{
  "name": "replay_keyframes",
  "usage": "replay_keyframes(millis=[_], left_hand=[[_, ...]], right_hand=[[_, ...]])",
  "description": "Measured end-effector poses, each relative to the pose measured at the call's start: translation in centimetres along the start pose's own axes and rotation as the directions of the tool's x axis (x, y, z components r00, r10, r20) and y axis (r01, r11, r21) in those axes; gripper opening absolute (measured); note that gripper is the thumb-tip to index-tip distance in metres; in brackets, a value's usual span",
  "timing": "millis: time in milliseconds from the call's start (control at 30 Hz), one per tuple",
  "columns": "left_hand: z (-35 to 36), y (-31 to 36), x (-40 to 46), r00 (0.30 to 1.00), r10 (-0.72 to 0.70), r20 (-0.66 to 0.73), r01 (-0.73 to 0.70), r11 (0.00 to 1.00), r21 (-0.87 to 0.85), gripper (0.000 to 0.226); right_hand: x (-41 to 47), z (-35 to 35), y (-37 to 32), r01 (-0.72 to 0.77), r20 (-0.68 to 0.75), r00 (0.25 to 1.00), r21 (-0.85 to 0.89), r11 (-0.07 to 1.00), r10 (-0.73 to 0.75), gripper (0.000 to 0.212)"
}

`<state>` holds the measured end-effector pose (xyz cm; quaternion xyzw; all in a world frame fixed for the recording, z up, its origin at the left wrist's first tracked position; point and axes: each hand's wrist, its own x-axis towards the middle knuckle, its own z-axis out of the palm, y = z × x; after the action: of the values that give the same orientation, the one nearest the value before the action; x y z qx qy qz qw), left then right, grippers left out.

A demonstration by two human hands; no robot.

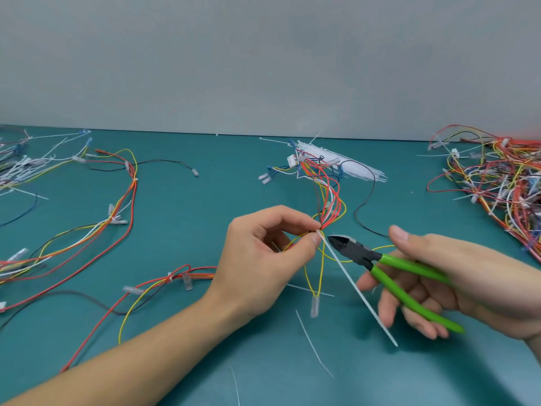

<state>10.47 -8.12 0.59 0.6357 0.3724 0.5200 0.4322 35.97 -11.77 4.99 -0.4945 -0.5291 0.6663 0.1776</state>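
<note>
So, the left hand (263, 253) pinches the bundle of thin red, yellow and white wires (329, 200) between thumb and forefinger, right at the head of the white nylon cable tie (345, 269). This likely steadies the knot and keeps the wires out of the blades. The tie's long loose tail sticks out toward the lower right, over the teal table mat (205, 215). The right hand (456, 285) grasps the green-handled black side cutters (366, 256), fingers round the handles, thumb raised. The jaws stand slightly apart, tips just beside the tie head and not yet on the tail, probably lining up a flush trim. A stack of spare white ties (351, 168) lies at the back within reach. Cut white tie tails (313, 344) lie near the person, and a tangled pile of wire harnesses (497, 183) sits at the right.
</note>
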Motion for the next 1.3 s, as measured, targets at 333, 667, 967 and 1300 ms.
replay_keyframes(millis=[333, 667, 967, 1300], left_hand=[[0.3, 0.3, -0.2, 1.000, -0.004, 0.031, 0.005, 1.000, -0.019, 0.011], [0.2, 0.4, -0.3, 0.999, -0.018, 0.050, 0.019, 0.999, -0.027, 0.011], [0.3, 0.3, -0.2, 0.999, -0.022, 0.035, 0.023, 0.999, -0.035, 0.012], [0.4, 0.2, -0.2, 0.999, -0.039, 0.024, 0.040, 0.998, -0.040, 0.013]], right_hand=[[0.3, -0.8, 0.3, -0.084, 0.234, 0.972, 0.206, 0.975, 0.034, 0.094], [0.4, -1.7, 0.8, -0.090, 0.288, 0.957, 0.195, 0.977, 0.031, 0.094], [0.4, -2.0, 1.0, -0.079, 0.265, 0.964, 0.174, 0.982, 0.030, 0.089], [0.3, -1.9, 1.0, -0.090, 0.267, 0.963, 0.176, 0.980, 0.040, 0.088]])
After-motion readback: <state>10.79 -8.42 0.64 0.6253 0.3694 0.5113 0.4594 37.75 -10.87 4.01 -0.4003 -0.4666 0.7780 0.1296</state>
